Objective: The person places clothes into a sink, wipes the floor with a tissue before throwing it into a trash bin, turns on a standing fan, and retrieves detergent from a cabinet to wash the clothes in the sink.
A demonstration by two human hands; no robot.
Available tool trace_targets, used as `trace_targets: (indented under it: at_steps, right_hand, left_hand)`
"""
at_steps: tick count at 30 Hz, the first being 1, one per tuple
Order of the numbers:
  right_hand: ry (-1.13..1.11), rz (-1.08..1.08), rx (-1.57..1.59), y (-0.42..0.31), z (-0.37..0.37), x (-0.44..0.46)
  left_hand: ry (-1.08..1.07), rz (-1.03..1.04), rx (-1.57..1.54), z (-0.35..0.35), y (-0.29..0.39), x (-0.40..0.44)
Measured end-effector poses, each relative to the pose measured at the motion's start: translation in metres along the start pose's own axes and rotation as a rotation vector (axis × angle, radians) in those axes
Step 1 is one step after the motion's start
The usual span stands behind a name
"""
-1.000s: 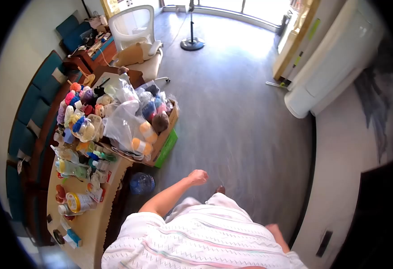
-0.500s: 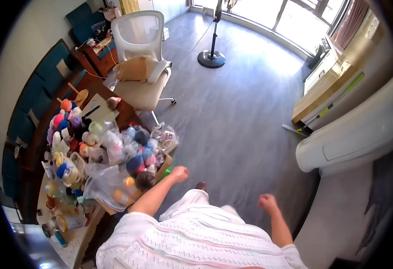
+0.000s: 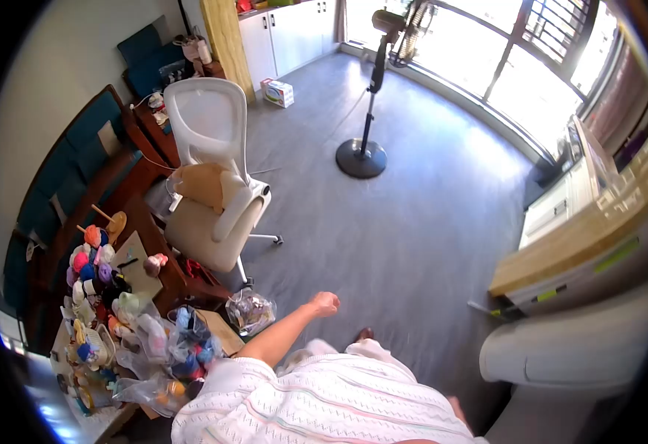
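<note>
Loosely curled, contents unclear, the left hand (image 3: 324,303) is near a plastic bag (image 3: 251,311); the upright chair (image 3: 209,231) faces the near side.

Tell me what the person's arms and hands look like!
The left hand has no glove, and no watch shows on its wrist. The short sleeve is white, part of a knitted top with thin pink stripes. The right hand is hidden.

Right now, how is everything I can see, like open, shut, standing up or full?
Left hand: fingers curled, nothing visible in it
Right hand: out of view
Clear bag: things inside
Yarn balls: piled up
Office chair: upright
Tan cushion: lying on the chair
Cupboard doors: shut
Standing fan: upright; can't tell if it's spinning
</note>
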State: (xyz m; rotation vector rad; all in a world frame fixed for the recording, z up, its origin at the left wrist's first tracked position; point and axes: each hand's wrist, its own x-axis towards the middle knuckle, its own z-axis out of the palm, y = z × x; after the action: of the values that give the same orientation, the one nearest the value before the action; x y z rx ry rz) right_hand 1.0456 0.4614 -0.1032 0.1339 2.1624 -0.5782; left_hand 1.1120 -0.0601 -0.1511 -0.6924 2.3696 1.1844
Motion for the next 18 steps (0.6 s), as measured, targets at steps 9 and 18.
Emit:
trace_targets:
  at_steps: [9,18]
  right_hand:
    - [0.061,-0.422,0.346,-0.384,-0.151,0.223]
    - [-0.127,-0.179,0.056,-0.4,-0.123,0.295]
  left_hand:
    - [0.143,-0.245,-0.214,-0.125,-0.019,0.11]
    - [0.288,0.014,-0.173,-0.317,0.017,0.339]
